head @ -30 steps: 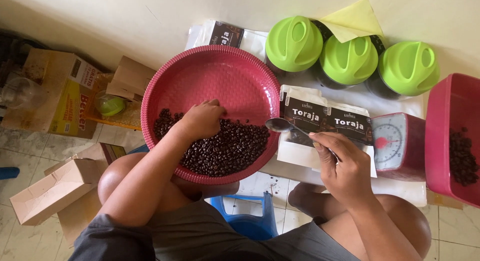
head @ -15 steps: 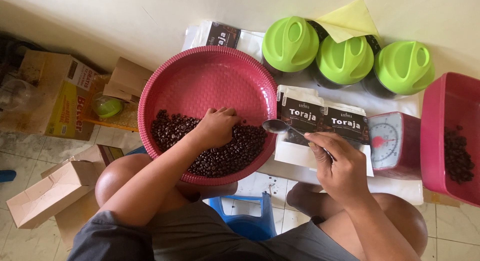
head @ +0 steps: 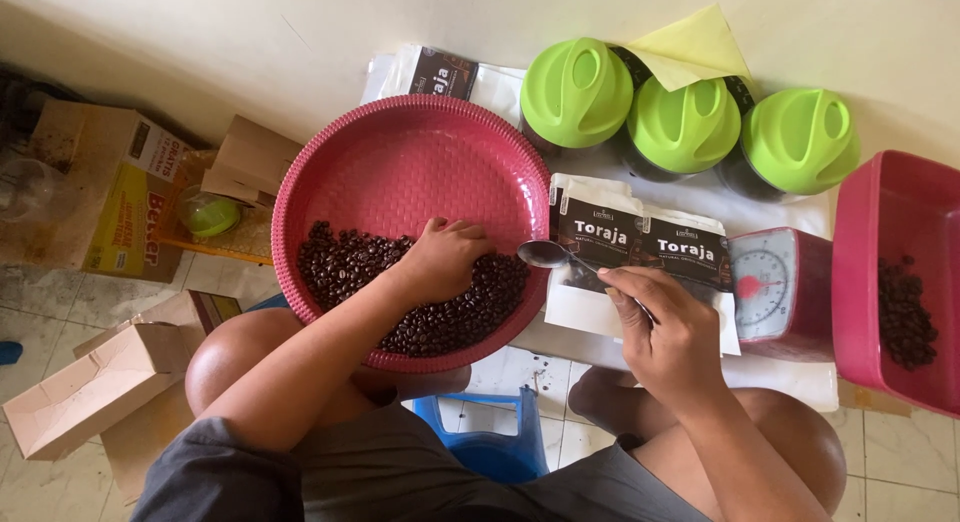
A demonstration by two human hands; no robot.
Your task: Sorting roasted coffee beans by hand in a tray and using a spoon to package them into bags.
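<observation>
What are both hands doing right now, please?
Left hand: curled loosely in the coffee beans in the pink basin; grip cannot be told.
Right hand: closed on a spoon.

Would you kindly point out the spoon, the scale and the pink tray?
spoon (head: 545, 254), head view, on its bowl.
scale (head: 765, 292), head view, on its dial.
pink tray (head: 400, 172), head view, on its bare inside.

left hand (head: 448, 259) shifted right, perhaps gathering beans (head: 420, 297)
</observation>
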